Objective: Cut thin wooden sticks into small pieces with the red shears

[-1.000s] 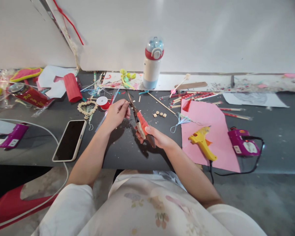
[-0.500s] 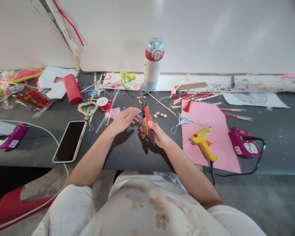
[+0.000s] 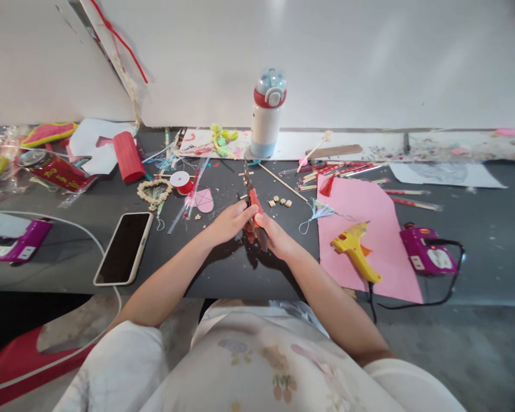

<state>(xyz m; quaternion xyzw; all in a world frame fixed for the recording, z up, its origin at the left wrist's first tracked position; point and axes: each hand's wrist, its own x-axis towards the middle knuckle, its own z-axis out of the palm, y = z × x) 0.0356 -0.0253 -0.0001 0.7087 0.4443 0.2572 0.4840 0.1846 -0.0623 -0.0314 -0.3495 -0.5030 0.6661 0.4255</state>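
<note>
My right hand is closed round red-handled shears, their dark blades pointing away from me toward the bottle. My left hand has closed on the other side of the same handles, its thumb lying against the red grip; its lower fingers are hidden. Just right of the blades lie several small pale wooden pieces. A thin wooden stick rests behind them. To the left are a pink paper shape and a spool of red ribbon.
A white bottle stands at the back. On the right, a yellow glue gun lies on pink paper, near a purple power strip. At left are a phone, a red can and a beaded heart.
My left hand has moved right and down, from open beside the shears to closed on their handles. A small pale bit now shows below the pink paper shape.
</note>
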